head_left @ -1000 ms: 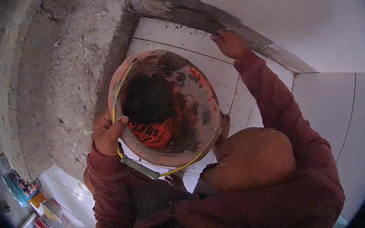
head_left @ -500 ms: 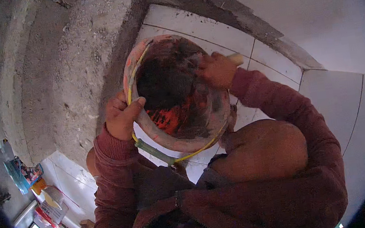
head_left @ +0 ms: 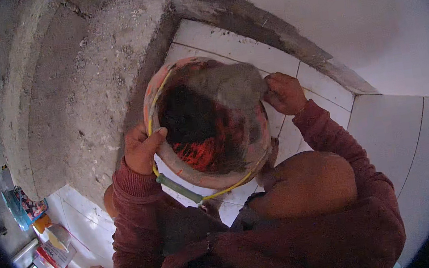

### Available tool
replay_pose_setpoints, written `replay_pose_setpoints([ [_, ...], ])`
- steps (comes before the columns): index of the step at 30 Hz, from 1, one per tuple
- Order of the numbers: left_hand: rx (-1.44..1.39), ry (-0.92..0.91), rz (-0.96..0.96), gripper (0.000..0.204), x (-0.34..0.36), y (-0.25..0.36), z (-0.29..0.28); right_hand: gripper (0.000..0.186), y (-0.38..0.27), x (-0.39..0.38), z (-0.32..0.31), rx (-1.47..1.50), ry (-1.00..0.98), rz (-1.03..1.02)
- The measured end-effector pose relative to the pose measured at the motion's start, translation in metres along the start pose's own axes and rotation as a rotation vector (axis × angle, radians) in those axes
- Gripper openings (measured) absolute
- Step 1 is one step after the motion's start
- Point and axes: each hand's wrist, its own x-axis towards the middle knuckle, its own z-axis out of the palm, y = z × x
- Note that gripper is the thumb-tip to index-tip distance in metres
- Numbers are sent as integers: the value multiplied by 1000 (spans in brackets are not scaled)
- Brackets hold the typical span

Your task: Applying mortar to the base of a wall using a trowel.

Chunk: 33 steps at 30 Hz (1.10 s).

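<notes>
R hand (head_left: 287,93) has come up out of the bucket (head_left: 204,179) since prev. frame to its right rim; a blurred grey slab-like piece (head_left: 233,86) now hides the far-right mouth, so work prob. centres there. Left to right: rough concrete step (head_left: 106,83) hugs bucket's left edge, little room; L hand (head_left: 143,145) grips left rim, thumb over; green handle grip (head_left: 179,187) hangs near side; R hand's fingers curl by the piece, hold can't be told; knee (head_left: 306,181) crowds near right; white tiles (head_left: 321,88) give more room far right, up to wall (head_left: 346,27).

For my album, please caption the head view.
Left hand gripping a smeared orange bucket, right hand at its opposite side.
</notes>
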Motion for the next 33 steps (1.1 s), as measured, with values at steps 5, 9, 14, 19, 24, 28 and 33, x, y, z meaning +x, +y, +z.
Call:
replay_pose_setpoints([
  [5, -34, 21, -5, 8, -4, 1, 0, 25, 39, 18, 13, -22, 39, 408],
  [9, -32, 22, 1, 8, -2, 3, 4, 24, 98, 36, 51, -40, -108, 606],
  [14, -29, 60, -18, 8, -5, -12, -6, 25, 103, 68, 36, 293, -220, 1030],
  [19, -71, 95, -32, 9, -11, 2, 2, 27, 88, 39, 12, 375, 45, 743],
  [24, -41, 18, -63, 13, -8, -2, -4, 34, 90, 49, 35, -188, -214, 692],
  [28, -26, 54, -12, 16, -11, 4, 3, 38, 89, 79, 49, -253, -324, 747],
  [33, -66, 40, -28, 16, -12, -4, -5, 32, 96, 78, 45, -270, -2, 575],
])
